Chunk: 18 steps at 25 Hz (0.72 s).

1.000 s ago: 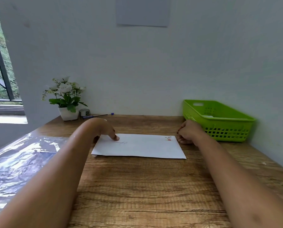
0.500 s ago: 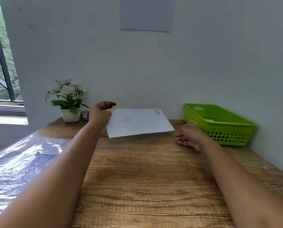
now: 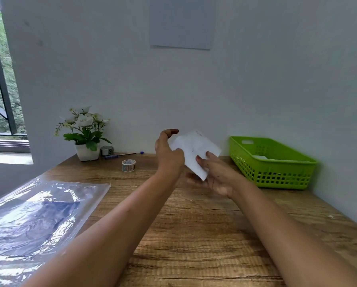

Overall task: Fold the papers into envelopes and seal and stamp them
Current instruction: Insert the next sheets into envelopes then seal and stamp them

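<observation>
A white folded envelope [image 3: 194,151] hangs tilted in the air above the wooden table [image 3: 194,224], in front of the back wall. My left hand [image 3: 168,156] grips its left edge, thumb at the front and fingers curled behind. My right hand [image 3: 215,176] touches the envelope's lower right part from below, fingers spread and nearly straight. A roll of patterned tape [image 3: 128,165] stands on the table to the left of my hands. A blue pen [image 3: 121,155] lies by the wall.
A green plastic basket [image 3: 277,162] with something white in it stands at the back right. A pot of white flowers [image 3: 84,133] and a small grey roll [image 3: 107,150] stand at the back left. A clear plastic sleeve [image 3: 34,214] covers the table's left side.
The envelope lay flat on the table a second ago. My left hand lifted it and turned it on end, moving right. My right hand rose from the table to meet it.
</observation>
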{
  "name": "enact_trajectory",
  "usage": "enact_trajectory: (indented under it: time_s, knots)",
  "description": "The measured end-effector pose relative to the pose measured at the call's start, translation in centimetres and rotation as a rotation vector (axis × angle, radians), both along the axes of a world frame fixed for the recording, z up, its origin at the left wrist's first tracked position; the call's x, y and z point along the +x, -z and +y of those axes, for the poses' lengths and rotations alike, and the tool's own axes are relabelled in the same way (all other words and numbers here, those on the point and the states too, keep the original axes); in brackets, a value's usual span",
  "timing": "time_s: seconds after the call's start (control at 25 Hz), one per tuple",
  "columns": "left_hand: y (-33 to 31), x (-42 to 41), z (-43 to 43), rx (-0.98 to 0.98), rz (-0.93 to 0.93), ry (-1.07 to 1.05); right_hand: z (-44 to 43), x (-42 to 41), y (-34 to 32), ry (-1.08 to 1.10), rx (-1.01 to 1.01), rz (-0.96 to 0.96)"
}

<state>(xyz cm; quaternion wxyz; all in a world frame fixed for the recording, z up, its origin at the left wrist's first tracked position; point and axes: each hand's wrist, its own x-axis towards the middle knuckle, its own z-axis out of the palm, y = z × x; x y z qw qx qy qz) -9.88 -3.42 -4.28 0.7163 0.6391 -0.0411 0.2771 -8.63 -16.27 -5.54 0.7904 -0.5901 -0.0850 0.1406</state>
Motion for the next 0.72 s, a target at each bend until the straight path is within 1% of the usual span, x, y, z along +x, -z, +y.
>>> enact_trajectory:
  time_s: [0.08,0.2,0.28,0.32,0.36,0.4,0.44,0.48,0.52,0.6,0.72]
  knots:
    - [0.2,-0.1,-0.3,0.04,0.009,0.067,-1.0,0.4,-0.7,0.174,0.026,-0.094]
    - [0.6,-0.7,-1.0,0.133,0.063,0.226,-3.0,0.3,-2.6,0.414,-0.01,-0.277]
    - [1.1,-1.4,-1.8,0.217,0.032,0.354,-5.2,0.3,-3.8,0.554,0.045,-0.239]
    - [1.5,-1.6,-2.0,0.327,-0.01,0.367,-6.6,0.2,-4.4,0.585,0.079,-0.2]
    - [1.9,-1.8,-2.2,0.481,-0.056,0.355,-8.2,0.0,-5.0,0.591,0.08,-0.169]
    - [2.5,-1.9,-2.4,0.642,-0.103,0.341,-9.9,-0.2,-5.6,0.58,0.037,-0.139]
    - [2.9,-2.0,-2.7,0.78,-0.144,0.327,-11.5,-0.4,-6.3,0.576,-0.039,-0.103]
    - [3.2,-2.0,-3.0,0.868,-0.17,0.321,-13.0,-0.3,-7.0,0.578,-0.13,-0.065]
    - [3.0,-1.7,-3.5,0.913,-0.187,0.31,-14.4,-0.1,-7.9,0.579,-0.227,-0.037]
    - [1.8,0.0,-4.5,0.952,-0.194,0.268,-16.5,0.8,-9.5,0.56,-0.426,-0.008]
    - [-1.1,3.9,-6.7,0.995,-0.143,0.298,-18.0,2.8,-10.5,0.548,-0.842,0.025]
